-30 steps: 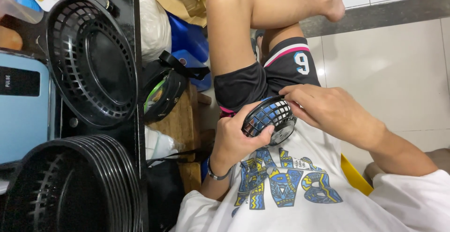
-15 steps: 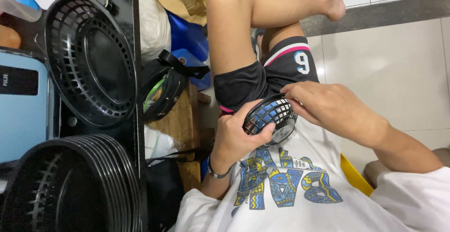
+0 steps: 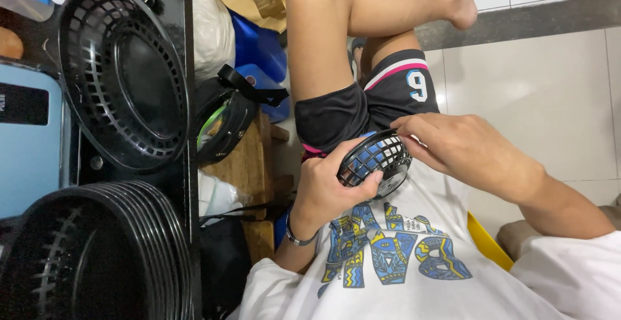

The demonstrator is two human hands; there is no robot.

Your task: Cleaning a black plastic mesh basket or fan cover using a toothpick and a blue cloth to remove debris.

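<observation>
A small round black grille piece [image 3: 375,161] with blue showing through its slots rests in my lap, against my white printed shirt and black shorts. My left hand [image 3: 323,187], with a thin band on the wrist, grips it from below, thumb pressed on its rim. My right hand [image 3: 462,145] comes in from the right, its fingertips on the grille's upper edge. The back of the piece is hidden by my hands.
On the black table at left lie a single black slotted oval basket [image 3: 123,74], a stack of the same baskets [image 3: 97,255] and a light blue device [image 3: 29,139]. A black bag [image 3: 226,116] sits on a wooden stool [image 3: 249,165]; a blue container [image 3: 262,48] stands behind it.
Both hands stay on the grille piece. My right fingers have shifted slightly along its upper edge; nothing else has moved.
</observation>
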